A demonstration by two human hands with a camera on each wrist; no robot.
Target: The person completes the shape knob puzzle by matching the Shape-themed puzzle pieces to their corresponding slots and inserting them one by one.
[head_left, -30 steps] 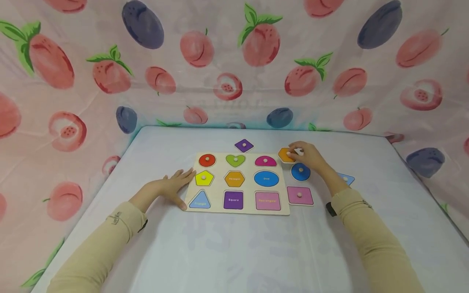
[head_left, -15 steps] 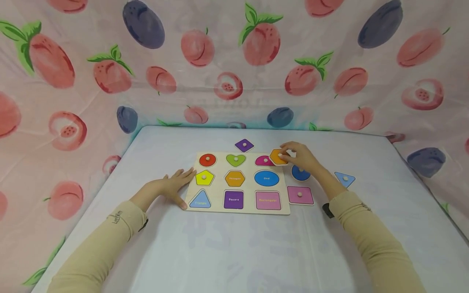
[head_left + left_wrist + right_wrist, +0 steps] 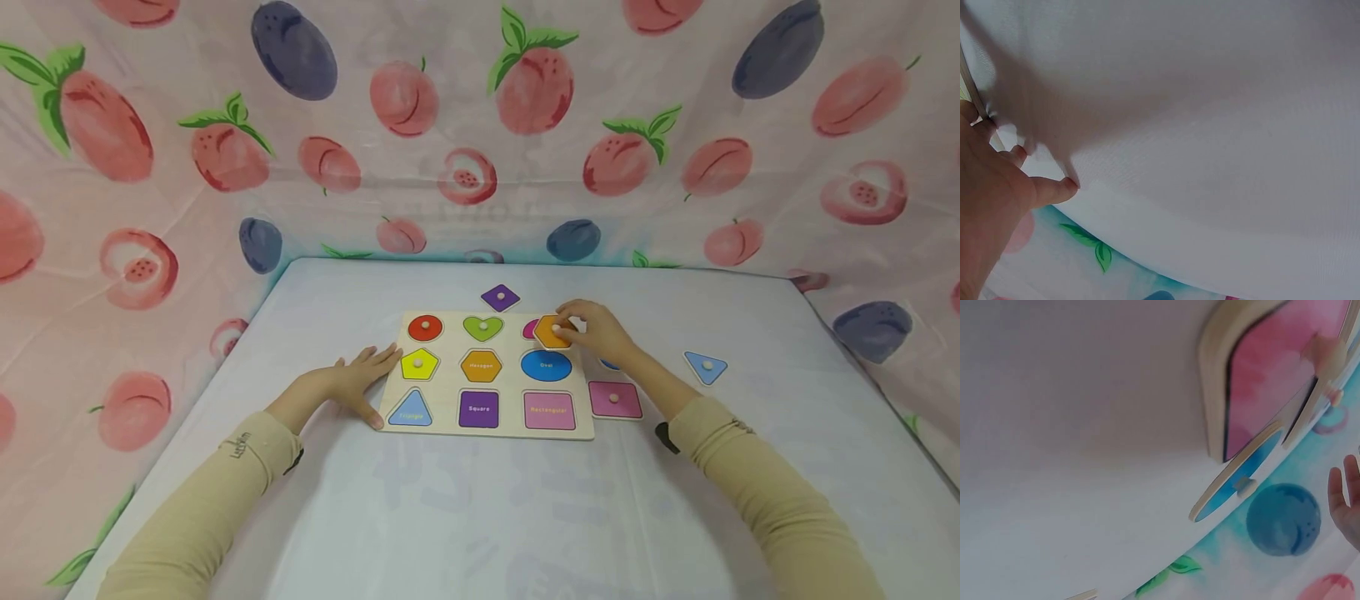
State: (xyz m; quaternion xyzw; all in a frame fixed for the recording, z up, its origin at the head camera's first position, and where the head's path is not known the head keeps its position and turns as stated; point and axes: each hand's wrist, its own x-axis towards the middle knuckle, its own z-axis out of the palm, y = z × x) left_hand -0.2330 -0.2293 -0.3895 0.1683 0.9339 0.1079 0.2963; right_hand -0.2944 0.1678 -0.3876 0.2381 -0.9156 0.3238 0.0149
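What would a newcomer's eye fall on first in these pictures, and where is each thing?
Probably the bold fruit-print backdrop rising behind the white table. Next comes the colourful puzzle board lying on the table, with the left hand at its left edge. Then the orange hexagon, pinched in the right hand over the board's far right part.
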